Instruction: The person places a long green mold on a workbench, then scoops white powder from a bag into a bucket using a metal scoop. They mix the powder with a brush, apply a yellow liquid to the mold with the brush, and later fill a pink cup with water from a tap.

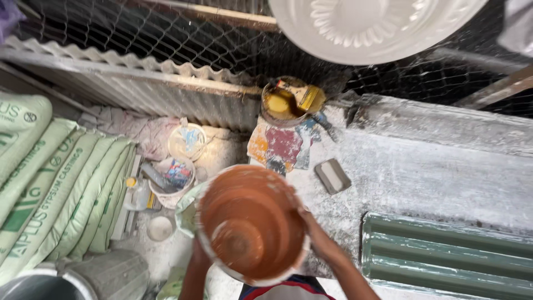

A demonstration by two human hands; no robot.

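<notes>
Head camera looks straight down into the round orange plastic bucket (251, 223), which we hold between both hands: our left hand (199, 251) grips its rim at eight o'clock, our right hand (314, 230) clasps it at three. The dusty white worktable (422, 178) lies toward two o'clock, nearer the right hand.

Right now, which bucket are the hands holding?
The big orange bucket, gripped by left hand and right hand. The white buckets and yellow-filled tin sit untouched.
</notes>
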